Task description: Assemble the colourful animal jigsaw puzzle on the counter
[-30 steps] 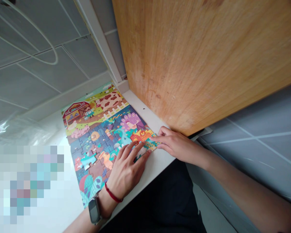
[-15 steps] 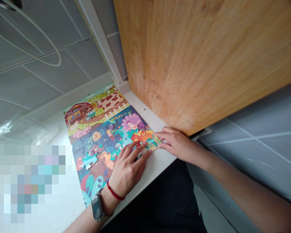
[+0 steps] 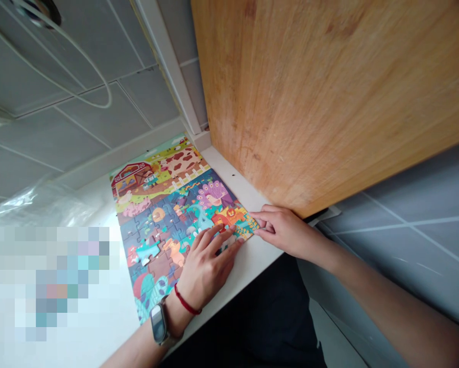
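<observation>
A colourful animal jigsaw puzzle (image 3: 164, 204) lies flat on a white table (image 3: 248, 258). My left hand (image 3: 204, 268) rests on the puzzle's near edge, fingers stretched flat over the pieces; a watch and a red cord are on that wrist. My right hand (image 3: 285, 230) is at the puzzle's right corner, fingertips pressed together against the corner piece by the orange lion picture. Whether those fingers hold a piece is hidden.
A large wooden board (image 3: 329, 97) stands upright just beyond my right hand, along the table's side. Crinkled clear plastic (image 3: 33, 209) lies left of the puzzle. Grey tiled surfaces and a white cable (image 3: 79, 97) are behind.
My right hand has slid slightly along the puzzle's corner; my left hand stays flat on the puzzle. The view has shifted a little.
</observation>
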`<action>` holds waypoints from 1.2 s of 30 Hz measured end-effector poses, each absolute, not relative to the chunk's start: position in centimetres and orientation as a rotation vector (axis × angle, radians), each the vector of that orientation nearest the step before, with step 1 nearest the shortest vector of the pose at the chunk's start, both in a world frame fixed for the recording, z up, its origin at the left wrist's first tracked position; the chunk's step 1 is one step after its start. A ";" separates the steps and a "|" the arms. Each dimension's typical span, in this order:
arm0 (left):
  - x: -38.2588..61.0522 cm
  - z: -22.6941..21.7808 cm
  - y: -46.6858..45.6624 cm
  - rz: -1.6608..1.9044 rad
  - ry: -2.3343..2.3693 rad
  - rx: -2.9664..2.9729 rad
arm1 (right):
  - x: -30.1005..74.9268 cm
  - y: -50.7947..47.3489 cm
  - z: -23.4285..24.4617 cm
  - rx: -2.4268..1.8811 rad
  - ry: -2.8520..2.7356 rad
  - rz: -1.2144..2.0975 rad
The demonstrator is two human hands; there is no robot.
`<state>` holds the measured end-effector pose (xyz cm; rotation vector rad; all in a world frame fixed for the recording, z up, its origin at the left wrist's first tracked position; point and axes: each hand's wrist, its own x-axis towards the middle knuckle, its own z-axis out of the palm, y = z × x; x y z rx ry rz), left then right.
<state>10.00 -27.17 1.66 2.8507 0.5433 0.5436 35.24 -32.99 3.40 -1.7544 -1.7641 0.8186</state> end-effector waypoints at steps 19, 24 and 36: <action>9.4 4.3 -27.2 0.652 0.638 2.589 | 33.6 -33.4 1.6 -1.806 -1.626 0.397; 6.6 6.1 -24.2 0.636 0.732 2.600 | 33.5 -33.6 1.6 -1.778 -1.666 0.342; -1.3 3.4 -8.7 0.360 1.409 2.474 | 33.4 -33.5 0.7 -1.641 -1.733 0.165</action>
